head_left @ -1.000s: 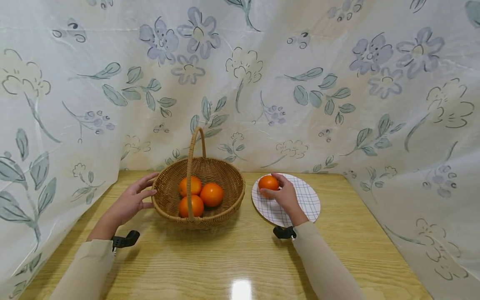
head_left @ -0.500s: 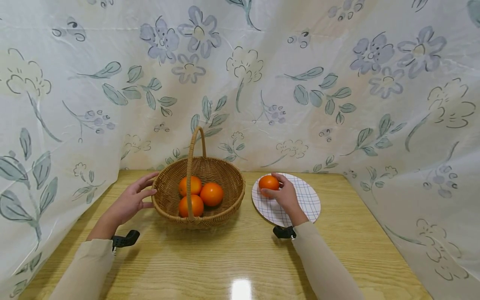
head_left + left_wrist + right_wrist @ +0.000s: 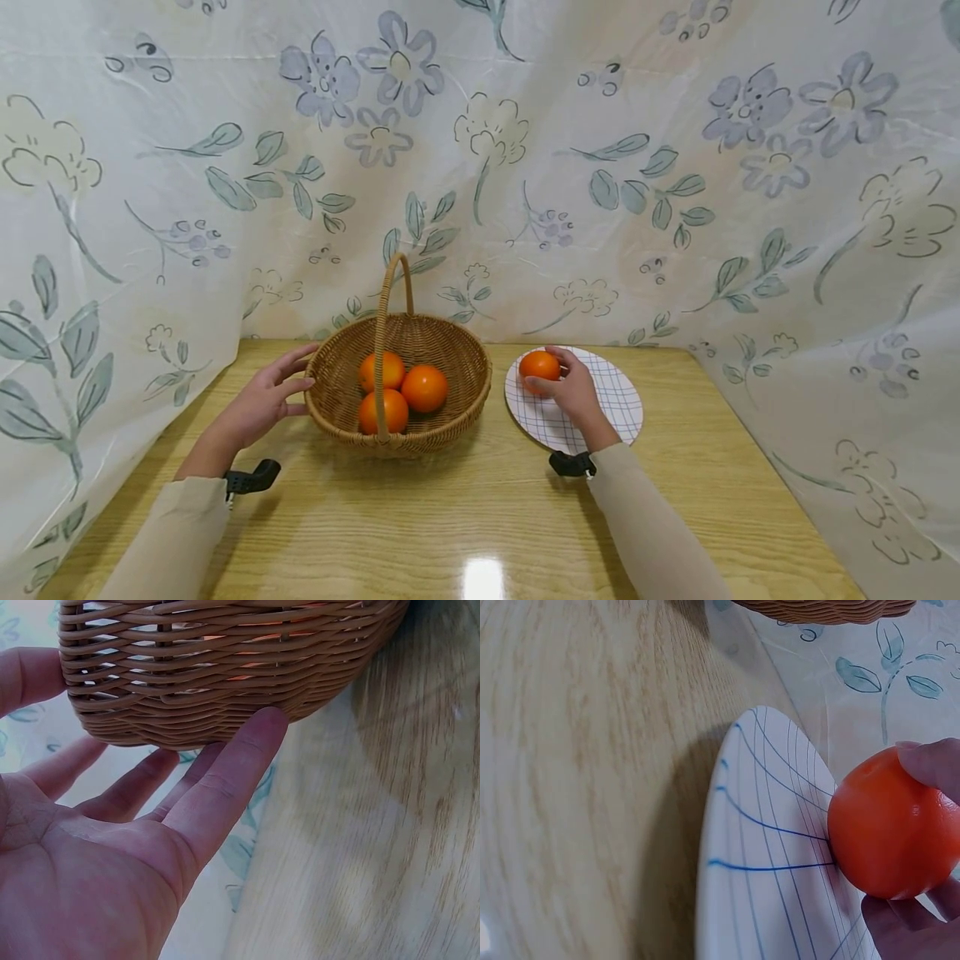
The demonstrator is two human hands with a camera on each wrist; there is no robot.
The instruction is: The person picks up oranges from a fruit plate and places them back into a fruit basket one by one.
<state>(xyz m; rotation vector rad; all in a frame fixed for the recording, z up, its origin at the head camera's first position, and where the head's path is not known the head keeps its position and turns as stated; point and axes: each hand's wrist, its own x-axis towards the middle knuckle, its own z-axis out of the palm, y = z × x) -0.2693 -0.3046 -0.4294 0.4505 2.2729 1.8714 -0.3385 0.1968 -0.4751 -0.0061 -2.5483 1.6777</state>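
Note:
In the head view, a wicker basket [image 3: 459, 350] with a tall handle holds three oranges [image 3: 424, 388]. My left hand [image 3: 258, 407] is at its left side with fingers spread and fairly straight. The left wrist view has those fingertips [image 3: 271, 720] right at the woven wall, and the thumb at its upper left. To the right, my right hand [image 3: 579, 393] grips another orange [image 3: 537, 365] between thumb and fingers. This orange sits on the left part of a white plate [image 3: 621, 400] with blue grid lines. In the right wrist view it appears smooth and shiny, low against the plate.
Both things stand on a light wooden table [image 3: 420, 525], toward its back edge. A floral curtain [image 3: 480, 167] hangs behind and along both sides. A strip of table separates basket and plate. Each wrist carries a small black camera [image 3: 255, 477].

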